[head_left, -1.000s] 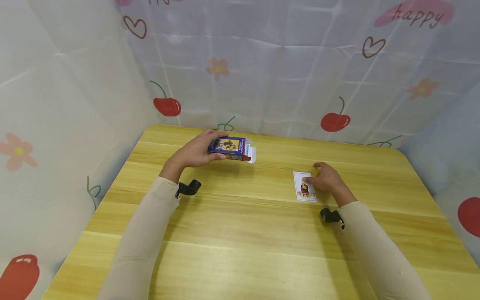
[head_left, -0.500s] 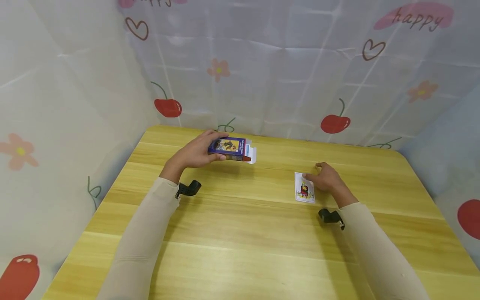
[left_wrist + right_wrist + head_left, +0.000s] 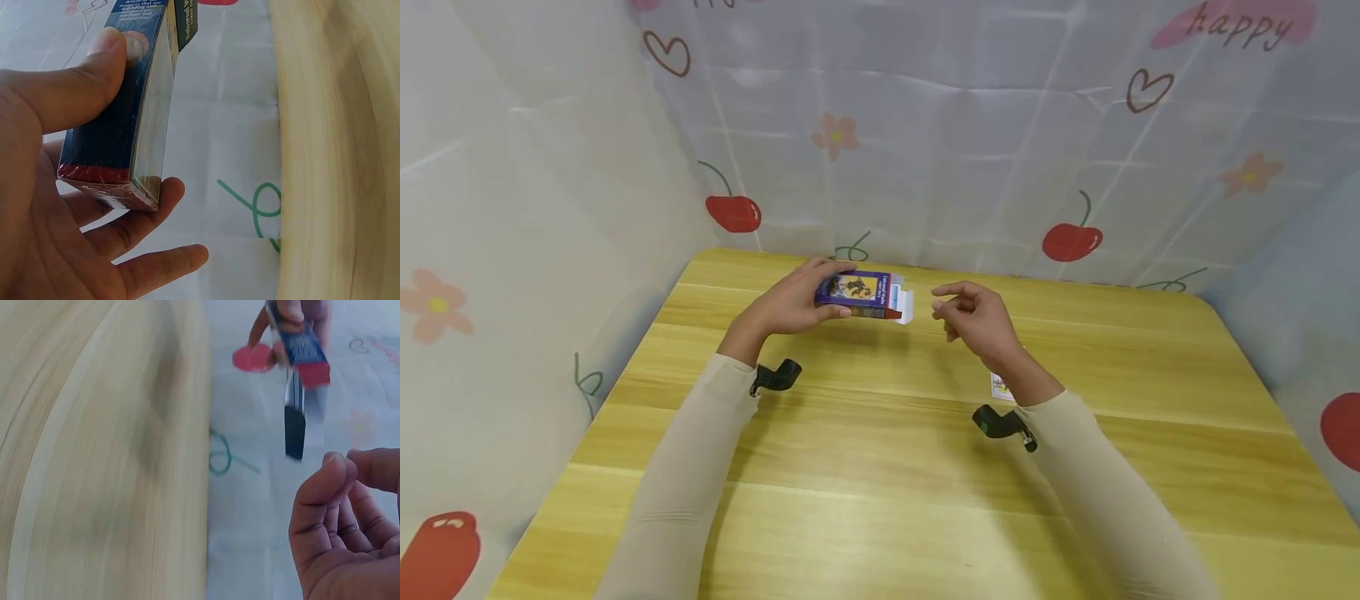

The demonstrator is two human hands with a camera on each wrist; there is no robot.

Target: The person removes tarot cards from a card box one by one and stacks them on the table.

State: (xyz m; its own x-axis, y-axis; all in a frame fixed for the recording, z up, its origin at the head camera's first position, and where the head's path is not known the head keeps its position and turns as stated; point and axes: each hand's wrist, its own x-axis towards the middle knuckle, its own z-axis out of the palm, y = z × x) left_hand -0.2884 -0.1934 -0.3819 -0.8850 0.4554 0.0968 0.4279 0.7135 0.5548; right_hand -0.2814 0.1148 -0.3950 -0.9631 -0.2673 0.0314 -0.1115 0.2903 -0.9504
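Note:
A blue tarot card box with a yellow picture is held above the table in my left hand. In the left wrist view, the thumb presses one face of the box and fingers lie behind and below it. Its white end flaps stand open toward the right. My right hand hovers just right of the flaps, fingers loosely bent, with nothing visible between thumb and index finger. A white picture card lies on the table, mostly hidden beneath the right hand and wrist.
The yellow wood-grain table extends toward me and to both sides. A white curtain printed with cherries and flowers stands behind it. Black wrist cameras stick out from both cuffs.
My right hand has left the card on the table and moved left and up, close to the box's flaps. The left hand and the box have barely moved.

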